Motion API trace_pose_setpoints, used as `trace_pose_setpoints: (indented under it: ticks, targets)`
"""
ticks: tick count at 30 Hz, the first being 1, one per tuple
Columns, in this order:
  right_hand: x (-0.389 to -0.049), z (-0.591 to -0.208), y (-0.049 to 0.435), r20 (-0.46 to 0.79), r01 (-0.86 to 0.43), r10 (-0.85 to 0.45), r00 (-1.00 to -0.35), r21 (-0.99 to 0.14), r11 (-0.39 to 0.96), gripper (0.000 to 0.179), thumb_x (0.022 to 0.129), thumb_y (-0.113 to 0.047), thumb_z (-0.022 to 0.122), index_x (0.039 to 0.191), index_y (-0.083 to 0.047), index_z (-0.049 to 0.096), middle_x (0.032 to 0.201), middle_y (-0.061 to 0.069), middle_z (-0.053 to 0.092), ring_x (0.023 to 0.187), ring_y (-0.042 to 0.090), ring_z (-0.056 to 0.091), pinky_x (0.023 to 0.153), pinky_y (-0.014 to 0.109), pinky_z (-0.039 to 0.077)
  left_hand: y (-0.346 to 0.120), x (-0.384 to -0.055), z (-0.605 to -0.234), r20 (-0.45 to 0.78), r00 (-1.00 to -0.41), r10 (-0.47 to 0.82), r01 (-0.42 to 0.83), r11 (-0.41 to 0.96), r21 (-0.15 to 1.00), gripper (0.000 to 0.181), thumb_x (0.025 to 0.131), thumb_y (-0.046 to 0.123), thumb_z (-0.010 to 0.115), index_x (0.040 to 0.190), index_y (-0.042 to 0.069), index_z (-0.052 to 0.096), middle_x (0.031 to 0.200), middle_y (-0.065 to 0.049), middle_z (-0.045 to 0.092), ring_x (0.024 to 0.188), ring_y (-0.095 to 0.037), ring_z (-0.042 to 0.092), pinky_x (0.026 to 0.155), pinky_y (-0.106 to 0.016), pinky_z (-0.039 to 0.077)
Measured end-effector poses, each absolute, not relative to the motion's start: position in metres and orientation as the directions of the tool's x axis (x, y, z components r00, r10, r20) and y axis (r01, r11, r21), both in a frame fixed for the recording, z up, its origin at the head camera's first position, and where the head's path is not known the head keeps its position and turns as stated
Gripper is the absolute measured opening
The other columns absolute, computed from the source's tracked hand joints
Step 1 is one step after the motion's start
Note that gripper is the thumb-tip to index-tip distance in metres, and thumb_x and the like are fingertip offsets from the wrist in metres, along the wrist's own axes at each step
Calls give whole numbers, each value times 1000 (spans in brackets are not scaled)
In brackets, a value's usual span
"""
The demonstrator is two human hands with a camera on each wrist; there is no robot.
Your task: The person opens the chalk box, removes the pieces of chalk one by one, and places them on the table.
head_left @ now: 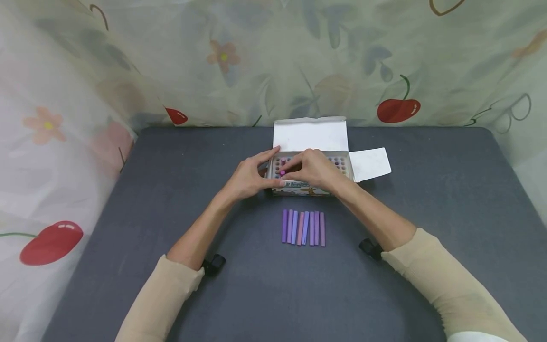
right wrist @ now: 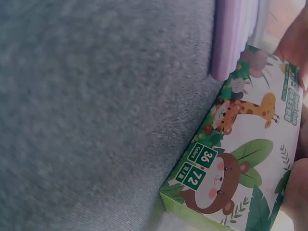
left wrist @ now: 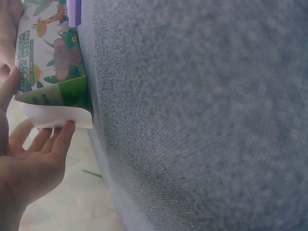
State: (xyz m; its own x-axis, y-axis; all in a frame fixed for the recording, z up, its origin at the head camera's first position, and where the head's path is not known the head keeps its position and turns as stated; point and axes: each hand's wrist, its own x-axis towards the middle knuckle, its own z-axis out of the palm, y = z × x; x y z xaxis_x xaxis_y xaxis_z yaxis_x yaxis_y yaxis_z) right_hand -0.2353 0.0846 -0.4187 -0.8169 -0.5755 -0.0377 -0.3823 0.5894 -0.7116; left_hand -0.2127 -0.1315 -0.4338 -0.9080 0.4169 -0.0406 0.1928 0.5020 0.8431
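An open cardboard box (head_left: 299,190) with cartoon animals on its front holds upright chalk sticks in a grid of holes. My left hand (head_left: 249,175) grips the box's left end, thumb at the front corner and fingertips at the back; in the left wrist view its fingers (left wrist: 62,142) lie against a white side flap (left wrist: 53,115). Over the left part of the box, my right hand (head_left: 314,168) pinches a magenta chalk stick (head_left: 282,173) between thumb and fingers. Its lower end is hidden in the box. Another purple stick (head_left: 283,162) stands just behind it.
Several purple, lilac and pinkish chalk sticks (head_left: 311,228) lie side by side in front of the box on the dark grey table (head_left: 273,294). The box's lid (head_left: 310,135) stands up at the back, and a side flap (head_left: 369,164) sticks out right. Behind hangs a patterned curtain (head_left: 273,61).
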Motion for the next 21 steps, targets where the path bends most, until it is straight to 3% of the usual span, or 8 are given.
trace_pose_setpoints:
  ticks: [12,21]
  targets:
    - [-230,-421,86,117,-479,-581,-806,-705,523,19,90,-22,76,106,-11,77,99,-2,75,83,11,66,72,30,53,-130,-212,-433,-39,-915,402,187,507,842,87,83,29,83,156,25,35,157,-5,37,140,-22,41,103,-36,50]
    - [-229,-421,86,171,-427,-501,-849,-781,456,23,89,-20,77,109,-10,78,100,1,75,88,11,69,77,29,57,-130,-212,-434,-36,-914,405,193,509,839,88,83,31,83,156,24,34,157,-5,37,141,-22,39,104,-39,49]
